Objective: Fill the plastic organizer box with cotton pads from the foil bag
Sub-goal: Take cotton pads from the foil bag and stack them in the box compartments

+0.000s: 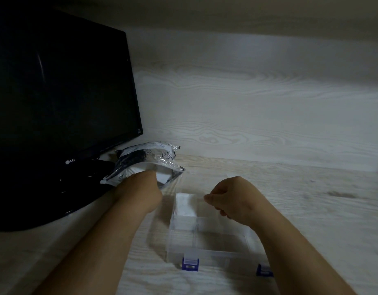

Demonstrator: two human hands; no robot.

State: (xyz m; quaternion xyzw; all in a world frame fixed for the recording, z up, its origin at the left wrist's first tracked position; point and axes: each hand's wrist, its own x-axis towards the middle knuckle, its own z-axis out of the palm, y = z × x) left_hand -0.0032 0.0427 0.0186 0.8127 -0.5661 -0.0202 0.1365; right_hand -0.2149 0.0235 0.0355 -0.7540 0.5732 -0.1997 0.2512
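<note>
item: foil bag (145, 161), silver and crinkled, with dark print; lies on the table (311, 209) at left of centre, against the foot of the monitor, mouth turned toward the lower right. white contents are seen inside the opening.
item: left hand (141, 189); pushed into the bag's mouth, fingers hidden by the foil, so the grip cannot be told.
item: plastic organizer box (207, 250), clear, divided into compartments, placed at lower centre of the frame, just right of the bag; two blue latches (190, 264) are fitted on its near edge.
item: cotton pads (185, 206), white; held in the upper-left compartment only.
item: right hand (232, 201); held above the box's far right part, fingers curled in, thumb tip pressed to forefinger; nothing can be made out between them.
item: monitor (56, 92), black, screen dark; fills the upper left of the frame.
</note>
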